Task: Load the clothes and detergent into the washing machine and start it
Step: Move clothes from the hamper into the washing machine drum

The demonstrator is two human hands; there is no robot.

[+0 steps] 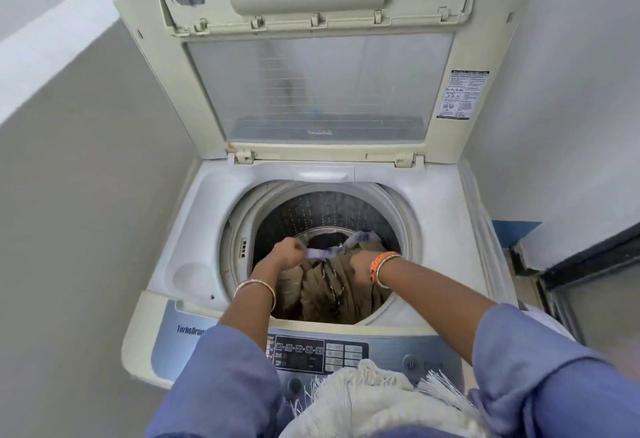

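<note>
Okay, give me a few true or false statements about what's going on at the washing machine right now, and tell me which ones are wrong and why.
1. The washing machine lid stands raised open. True.
2. Both hands are down inside the drum. True: the left hand and the right hand both reach in.
3. The drum holds no clothes. False: an olive-brown garment and a pale lilac cloth lie in it.
4. The left hand grips the lilac cloth. True, as far as the view shows; its fingers are curled at the cloth's edge.
5. The right hand presses a button on the control panel. False: it grips the olive-brown garment in the drum.
</note>
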